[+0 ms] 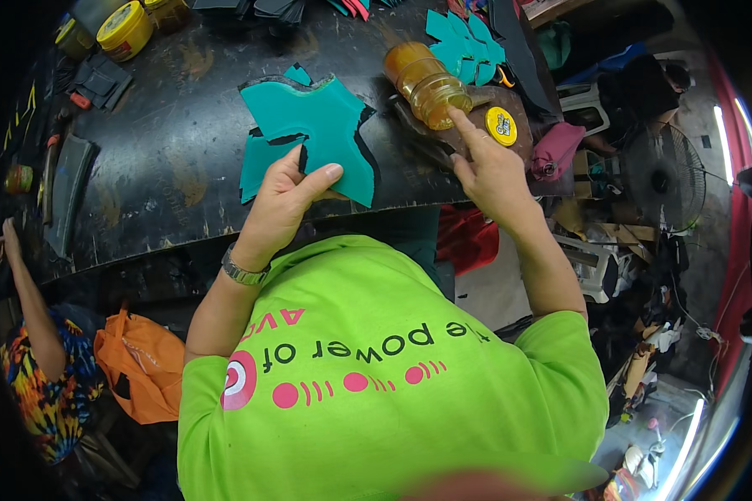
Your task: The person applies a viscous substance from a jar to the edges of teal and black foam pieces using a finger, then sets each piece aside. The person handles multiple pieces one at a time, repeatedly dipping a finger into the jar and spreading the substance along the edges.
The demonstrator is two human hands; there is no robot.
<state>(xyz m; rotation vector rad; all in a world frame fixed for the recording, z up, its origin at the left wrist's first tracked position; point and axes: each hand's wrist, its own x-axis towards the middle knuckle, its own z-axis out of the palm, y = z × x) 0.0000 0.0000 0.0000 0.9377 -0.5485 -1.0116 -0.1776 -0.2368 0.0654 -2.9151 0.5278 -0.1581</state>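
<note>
My left hand (291, 190) is closed on a teal cut-out sheet piece (309, 117) with black edges, thumb on top and fingers mostly hidden underneath. The piece lies over the dark table, and more teal shows beneath it. To the right, a clear jar of amber, glue-like stuff (414, 71) is tipped over with its mouth toward me. My right hand (495, 174) has its index finger stretched to the jar's mouth, the thumb apart below. It holds nothing that I can see. A yellow lid (500, 126) lies beside that hand.
Several teal pieces (464, 46) are piled at the far right of the black table (167, 175). Yellow tubs (124, 32) stand at the far left, near a hammer (51, 159). Another person's arm (33, 305) is at the left. A fan (662, 177) stands at right.
</note>
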